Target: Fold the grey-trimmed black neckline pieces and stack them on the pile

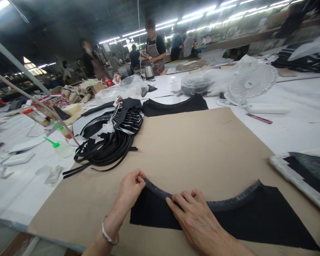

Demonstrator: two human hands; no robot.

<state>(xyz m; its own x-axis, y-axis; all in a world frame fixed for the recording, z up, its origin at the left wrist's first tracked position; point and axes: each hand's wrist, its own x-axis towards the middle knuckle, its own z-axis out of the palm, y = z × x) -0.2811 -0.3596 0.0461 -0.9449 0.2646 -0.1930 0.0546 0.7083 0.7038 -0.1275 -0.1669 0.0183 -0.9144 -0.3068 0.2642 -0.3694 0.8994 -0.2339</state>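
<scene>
A black fabric piece (245,220) with a scooped upper edge lies flat on brown paper board in front of me. Along that curve runs a narrow band with a mottled grey edge (234,201). My left hand (132,186), with a bracelet at the wrist, pinches the band's left end between thumb and fingers. Nearer the middle of the curve, my right hand (190,209) rests on the band with its fingers apart, pressing down on it and covering part of it.
Beyond my left hand lies a bundle of black strips (106,145). A stack of black curved pieces (176,106) sits at the board's far edge. A fan (252,81), tweezers (259,118), and a padded board (285,167) lie rightward; a green-tipped bottle (61,147) stands left. People work behind.
</scene>
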